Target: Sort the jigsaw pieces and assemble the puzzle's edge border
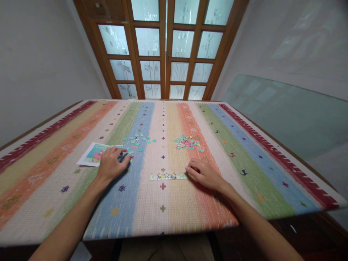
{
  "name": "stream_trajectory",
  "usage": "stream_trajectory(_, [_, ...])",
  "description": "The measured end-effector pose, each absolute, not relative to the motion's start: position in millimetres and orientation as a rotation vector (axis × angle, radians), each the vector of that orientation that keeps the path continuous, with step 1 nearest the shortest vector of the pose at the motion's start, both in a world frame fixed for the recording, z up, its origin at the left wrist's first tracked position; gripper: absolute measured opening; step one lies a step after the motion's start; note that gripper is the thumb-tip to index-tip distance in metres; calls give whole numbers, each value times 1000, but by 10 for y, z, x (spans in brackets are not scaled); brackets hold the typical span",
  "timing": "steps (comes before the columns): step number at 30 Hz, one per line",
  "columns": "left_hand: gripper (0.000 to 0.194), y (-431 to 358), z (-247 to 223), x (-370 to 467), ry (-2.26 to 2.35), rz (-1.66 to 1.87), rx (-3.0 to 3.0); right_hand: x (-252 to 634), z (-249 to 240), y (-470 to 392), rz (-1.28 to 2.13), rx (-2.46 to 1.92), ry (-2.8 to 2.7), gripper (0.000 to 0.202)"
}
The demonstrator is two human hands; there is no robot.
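Observation:
My left hand [112,162] is over the right part of a picture card [94,155], its thumb and fingers apart beside loose teal puzzle pieces [137,140]. A joined strip of puzzle pieces [168,176] lies flat near the table's front edge. At the strip's right end, my right hand [201,172] has its fingers curled together; what they hold, if anything, is hidden. Beyond that hand sits a denser pile of teal and pink puzzle pieces [187,142].
A striped cloth [152,217] covers the table. Wooden doors with glass panes [150,70] stand beyond its far edge. A pale glass panel [285,112] leans at the right wall, and white walls flank both sides.

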State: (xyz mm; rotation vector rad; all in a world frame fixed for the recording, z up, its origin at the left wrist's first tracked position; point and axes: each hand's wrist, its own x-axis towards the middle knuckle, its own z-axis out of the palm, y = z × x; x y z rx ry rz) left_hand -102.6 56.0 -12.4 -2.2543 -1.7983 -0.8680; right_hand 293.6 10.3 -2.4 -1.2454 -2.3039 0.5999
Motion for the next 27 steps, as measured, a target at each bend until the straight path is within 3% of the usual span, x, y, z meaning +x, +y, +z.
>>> stream_trajectory(14, [31, 664, -214, -937, -1706, -862, -2377, 2963, 28, 225, 628, -1202, -2242, 34])
stream_trajectory(27, [25, 1144, 78, -1045, -1717, -719, -2416, 3159, 103, 575, 498, -1205, -2242, 37])
